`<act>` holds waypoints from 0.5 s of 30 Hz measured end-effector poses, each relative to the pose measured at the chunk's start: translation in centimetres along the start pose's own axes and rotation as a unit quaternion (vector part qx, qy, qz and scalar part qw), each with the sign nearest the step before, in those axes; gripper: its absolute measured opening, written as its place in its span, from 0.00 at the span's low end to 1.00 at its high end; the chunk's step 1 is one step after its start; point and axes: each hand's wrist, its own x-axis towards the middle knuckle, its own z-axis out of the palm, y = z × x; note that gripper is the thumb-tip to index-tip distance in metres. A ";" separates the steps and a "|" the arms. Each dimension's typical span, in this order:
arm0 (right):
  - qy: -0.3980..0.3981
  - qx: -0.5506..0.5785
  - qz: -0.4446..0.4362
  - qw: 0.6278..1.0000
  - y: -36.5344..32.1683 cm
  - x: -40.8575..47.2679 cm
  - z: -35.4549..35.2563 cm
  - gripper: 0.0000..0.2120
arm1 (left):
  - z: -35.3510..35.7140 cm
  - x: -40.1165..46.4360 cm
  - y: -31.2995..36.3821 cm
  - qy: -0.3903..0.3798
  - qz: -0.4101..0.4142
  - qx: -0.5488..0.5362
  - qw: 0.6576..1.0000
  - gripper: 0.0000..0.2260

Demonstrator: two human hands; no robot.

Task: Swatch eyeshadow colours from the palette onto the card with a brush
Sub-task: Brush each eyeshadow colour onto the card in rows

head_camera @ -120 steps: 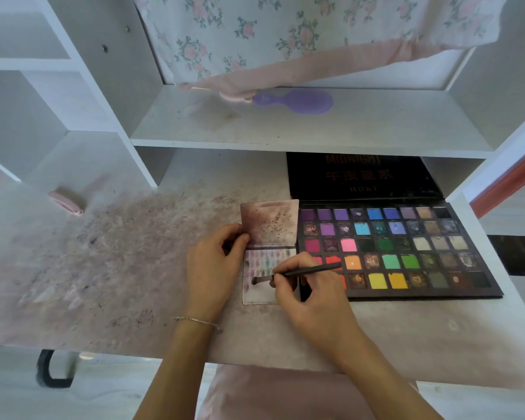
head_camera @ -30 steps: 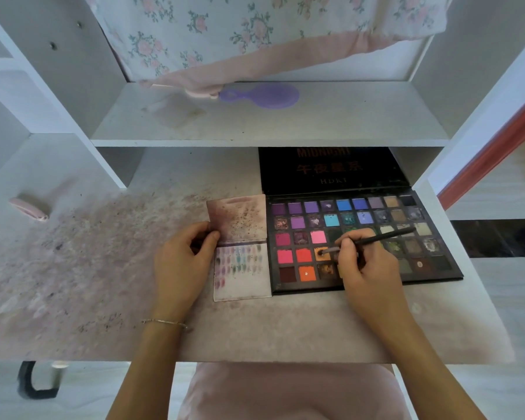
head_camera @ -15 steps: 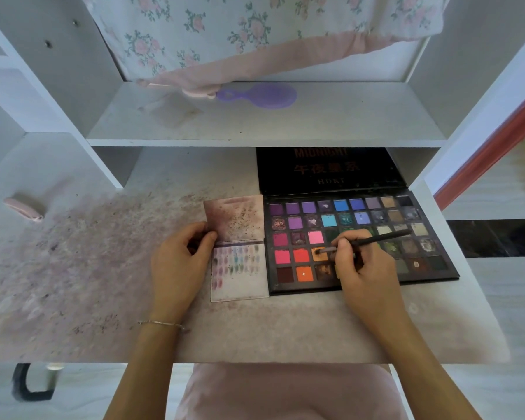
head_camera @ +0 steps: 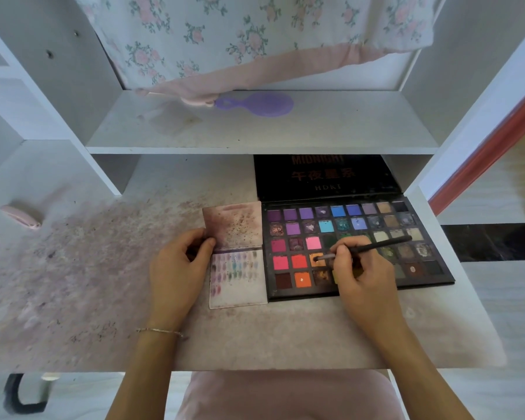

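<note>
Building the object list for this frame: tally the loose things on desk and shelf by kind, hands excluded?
Eyeshadow palette: 1
Swatch card: 1
Makeup brush, in the right hand grip: 1
Purple hairbrush on the shelf: 1
Pink item at the desk's left edge, kind unclear: 1
Total: 5
The left hand holds the card's left edge.

Home dressing nook: white shelf (head_camera: 285, 131) with hairbrush (head_camera: 261, 104), floral cloth (head_camera: 225, 34) above, powder-stained bench (head_camera: 103, 268), pink stool (head_camera: 285, 395).
</note>
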 end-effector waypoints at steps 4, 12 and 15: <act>0.002 0.023 -0.002 1.000 -0.6 -0.1 0.7 0.08 | 0.1 0.1 -0.1 -0.007 -0.001 0.000 1.000 0.07; -0.088 0.020 -0.007 0.996 -2.6 -0.9 4.5 0.11 | 0.2 0.2 -0.4 -0.001 0.005 0.001 1.000 0.08; -0.130 0.031 -0.016 0.991 -3.5 -1.1 5.9 0.06 | 0.2 0.2 -0.3 -0.002 0.007 -0.001 1.000 0.07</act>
